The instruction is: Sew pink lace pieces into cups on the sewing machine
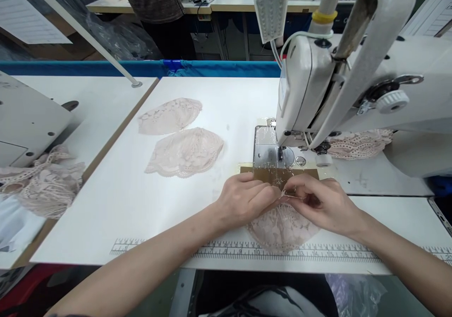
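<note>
With left hand [249,198] and right hand [323,205] we pinch the far edge of the lace piece [282,230] in front of the sewing machine [300,91], apparently aligning it; the next move calls for 2 level grips.

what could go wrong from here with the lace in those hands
The thin, pale pink lace piece might slip or pucker, since the bare left hand and bare right hand pinch it only near its upper edge. Either hand could get hurt if the white sewing machine started, being close to its silver rectangular plate.
</note>
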